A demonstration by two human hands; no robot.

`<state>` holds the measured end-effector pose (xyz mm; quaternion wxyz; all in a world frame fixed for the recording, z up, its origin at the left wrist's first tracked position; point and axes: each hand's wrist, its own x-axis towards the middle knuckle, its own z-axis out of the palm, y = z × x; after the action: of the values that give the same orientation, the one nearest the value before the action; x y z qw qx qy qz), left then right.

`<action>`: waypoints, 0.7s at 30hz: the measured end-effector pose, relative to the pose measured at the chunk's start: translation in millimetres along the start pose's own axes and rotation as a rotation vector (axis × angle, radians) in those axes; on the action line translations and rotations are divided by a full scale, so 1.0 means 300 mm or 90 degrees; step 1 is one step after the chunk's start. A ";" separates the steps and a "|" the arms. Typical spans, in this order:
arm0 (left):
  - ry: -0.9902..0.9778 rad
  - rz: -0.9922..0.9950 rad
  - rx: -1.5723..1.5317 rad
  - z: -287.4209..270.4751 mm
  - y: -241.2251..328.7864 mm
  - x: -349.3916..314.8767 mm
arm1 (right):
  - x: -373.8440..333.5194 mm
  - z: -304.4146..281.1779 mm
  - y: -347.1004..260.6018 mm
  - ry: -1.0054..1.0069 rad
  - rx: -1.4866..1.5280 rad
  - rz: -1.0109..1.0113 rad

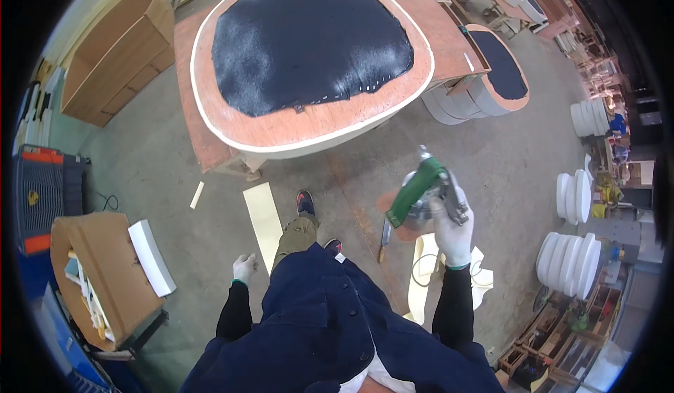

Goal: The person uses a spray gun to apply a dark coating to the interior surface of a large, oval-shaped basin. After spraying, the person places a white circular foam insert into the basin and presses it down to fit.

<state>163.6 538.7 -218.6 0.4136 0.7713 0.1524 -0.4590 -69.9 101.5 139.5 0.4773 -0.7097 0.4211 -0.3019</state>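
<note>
Right hand (453, 235) gripping one green staple gun (420, 195), left hand (243, 267) empty, one upholstered panel (309, 42)

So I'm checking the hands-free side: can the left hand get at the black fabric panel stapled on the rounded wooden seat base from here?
Probably not as things stand: the left hand hangs low beside the hip, empty, well short of the black fabric panel. Nothing blocks the way.

Two oval plywood seat bases with black fabric tops are showing: a large one (312, 56) lying on the workbench, a small one (500, 67) sitting at its right edge. Three stacks of white round foam discs (569, 256) are standing on the floor. One green handheld stapler (419, 193) is being held.
</note>
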 end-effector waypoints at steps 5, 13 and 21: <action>0.003 0.012 -0.043 0.026 -0.184 -0.157 | -0.085 0.044 -0.014 -0.187 0.022 0.011; 0.076 -0.011 -0.096 -0.008 -0.462 -0.313 | -0.058 0.117 -0.052 -0.150 0.110 -0.071; 0.082 -0.055 -0.179 0.035 -0.465 -0.257 | 0.163 0.146 -0.181 -0.101 0.135 -0.089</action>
<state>30.8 626.8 -226.3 0.4868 0.7263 0.2745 -0.4002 6.1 87.0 175.6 0.5591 -0.7045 0.2975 -0.3204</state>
